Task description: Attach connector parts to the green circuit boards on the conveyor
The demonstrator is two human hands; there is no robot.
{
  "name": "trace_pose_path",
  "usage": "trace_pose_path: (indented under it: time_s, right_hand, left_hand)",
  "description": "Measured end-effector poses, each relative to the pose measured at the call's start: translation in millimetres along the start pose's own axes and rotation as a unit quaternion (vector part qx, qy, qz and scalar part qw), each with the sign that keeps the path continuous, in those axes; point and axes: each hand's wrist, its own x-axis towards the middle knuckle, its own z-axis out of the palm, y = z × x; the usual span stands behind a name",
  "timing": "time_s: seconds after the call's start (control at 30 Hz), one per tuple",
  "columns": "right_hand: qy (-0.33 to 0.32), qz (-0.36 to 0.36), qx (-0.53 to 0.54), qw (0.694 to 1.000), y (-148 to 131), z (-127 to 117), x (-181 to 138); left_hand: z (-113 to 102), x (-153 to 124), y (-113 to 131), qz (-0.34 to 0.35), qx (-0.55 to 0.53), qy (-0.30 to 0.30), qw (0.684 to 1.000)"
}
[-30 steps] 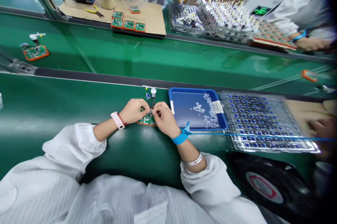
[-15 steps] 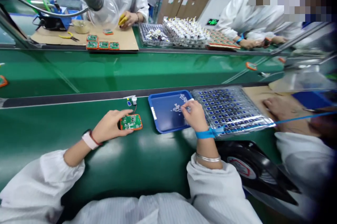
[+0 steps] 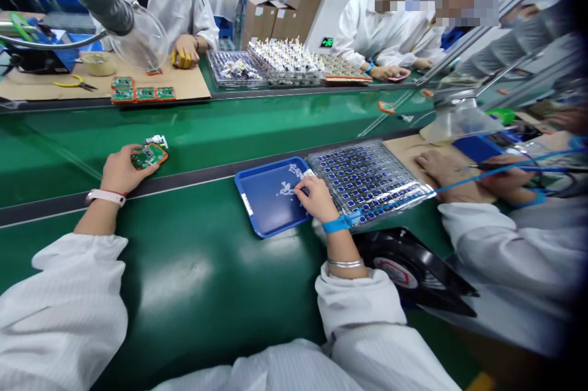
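My left hand [image 3: 120,171] grips a green circuit board [image 3: 149,157] with an orange edge, thumb on the near side and fingers on the far side. It is over the green conveyor belt [image 3: 220,133]. A small white connector piece [image 3: 159,140] shows just behind the board. Over the right part of a blue tray [image 3: 266,219], my right hand [image 3: 316,198] has thumb and forefinger pinched together beside small whitish pieces [image 3: 285,189]. Whatever is between those fingertips is too small to make out. A blue wrist strap [image 3: 335,224] with a cord circles my right wrist.
Right of the tray stands a clear plastic tray [image 3: 367,179] of blue-and-black parts. A black fan [image 3: 404,265] sits nearer me. A co-worker's hands [image 3: 441,170] work at the right. Across the belt, more boards [image 3: 146,94] lie on cardboard near another person.
My left hand has carried the circuit board forward and left, from the table to over the belt. My right hand stays pinched at the tray. The view has shifted right.
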Motion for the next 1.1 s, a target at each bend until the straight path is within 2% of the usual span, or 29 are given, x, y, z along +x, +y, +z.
trace_pose_path:
  time_s: [0.13, 0.37, 0.53, 0.7, 0.93, 1.03, 1.1]
  right_hand:
    - [0.001, -0.004, 0.001, 1.0, 2, 2, 0]
    - [0.012, -0.036, 0.019, 0.999, -1, 2, 4]
    - [0.039, -0.022, 0.014, 0.999, 0, 6, 8]
    - [0.018, -0.027, 0.013, 0.999, 1, 5, 9]
    - [0.01, -0.066, 0.003, 0.998, 8, -8, 3]
    - [-0.003, -0.068, -0.015, 0.998, 11, -7, 1]
    - [-0.004, -0.064, -0.027, 0.998, 12, -5, 1]
  left_hand:
    - [2, 0, -11, 0.025, 0.042, 0.041, 0.998]
    - [-2, -3, -1, 0.035, 0.015, 0.099, 0.994]
    - [-2, -5, -1, 0.025, 0.0, 0.088, 0.996]
    - [1, -1, -5, 0.028, 0.027, 0.076, 0.996]
    - [10, 2, -15, 0.031, 0.067, 0.075, 0.994]
    - [14, 7, -23, 0.035, 0.072, 0.084, 0.993]
    - [14, 9, -25, 0.058, 0.074, 0.111, 0.989]
